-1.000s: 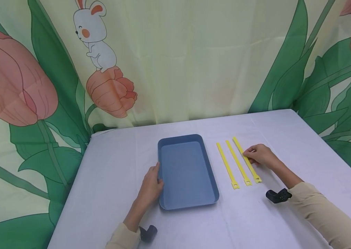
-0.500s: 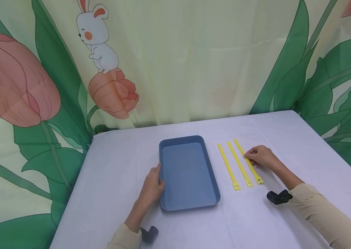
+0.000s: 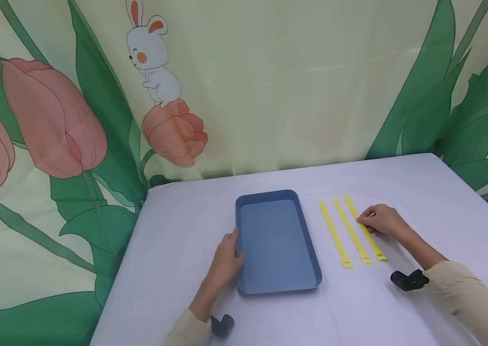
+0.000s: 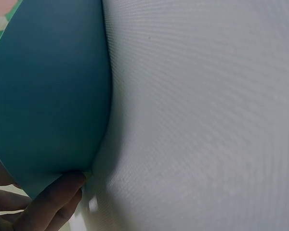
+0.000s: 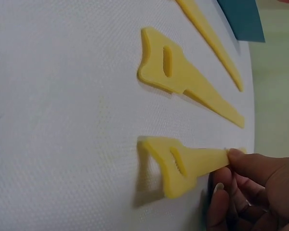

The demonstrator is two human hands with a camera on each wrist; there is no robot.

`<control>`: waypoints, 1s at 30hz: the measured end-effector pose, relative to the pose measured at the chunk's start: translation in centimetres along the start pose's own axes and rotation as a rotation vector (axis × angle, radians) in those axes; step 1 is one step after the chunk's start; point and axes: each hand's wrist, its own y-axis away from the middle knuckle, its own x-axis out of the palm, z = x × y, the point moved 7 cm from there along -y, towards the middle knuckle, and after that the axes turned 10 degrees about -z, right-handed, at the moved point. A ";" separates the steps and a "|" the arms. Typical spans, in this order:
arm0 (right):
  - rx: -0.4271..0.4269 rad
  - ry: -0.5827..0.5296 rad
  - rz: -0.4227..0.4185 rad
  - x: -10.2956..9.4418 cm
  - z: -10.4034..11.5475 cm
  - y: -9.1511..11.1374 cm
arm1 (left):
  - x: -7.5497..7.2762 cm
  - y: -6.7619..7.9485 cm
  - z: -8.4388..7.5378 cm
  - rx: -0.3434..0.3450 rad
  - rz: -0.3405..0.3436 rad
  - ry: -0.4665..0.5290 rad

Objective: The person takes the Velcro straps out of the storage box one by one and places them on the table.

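Observation:
A shallow blue tray (image 3: pixel 276 245) lies on the white-covered table. My left hand (image 3: pixel 224 262) grips its left wall, with the thumb at the rim and fingers (image 4: pixel 53 202) against the outside in the left wrist view. To the right of the tray lie three flat yellow hook-and-loop cable ties, slotted heads toward me. My right hand (image 3: pixel 382 220) pinches the rightmost cable tie (image 5: pixel 202 162) between thumb and fingers. Its slotted head stands slightly off the cloth and casts a shadow. The middle cable tie (image 3: pixel 353 233) and the left cable tie (image 3: pixel 335 233) lie flat, untouched by either hand.
The white tablecloth (image 3: pixel 188 221) runs under everything. Behind the table's far edge hangs a curtain (image 3: pixel 287 96) printed with tulips and a rabbit. A black wrist camera (image 3: pixel 409 280) sits at the right cuff and another black camera (image 3: pixel 223 326) at the left.
The head view has swung a little, so everything appears farther right. Both hands keep their places, the left on the tray and the right on the rightmost cable tie.

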 end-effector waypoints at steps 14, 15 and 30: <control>-0.020 0.022 -0.036 0.7 0.2 0.1 | -0.2 -0.7 0.5 0.019 0.018 -0.023; -0.017 0.029 -0.039 0.7 0.0 0.2 | -0.1 -0.8 0.4 0.028 0.021 -0.022; -0.042 0.022 -0.070 1.3 1.1 -0.2 | -1.7 -1.8 1.0 0.018 -0.001 -0.069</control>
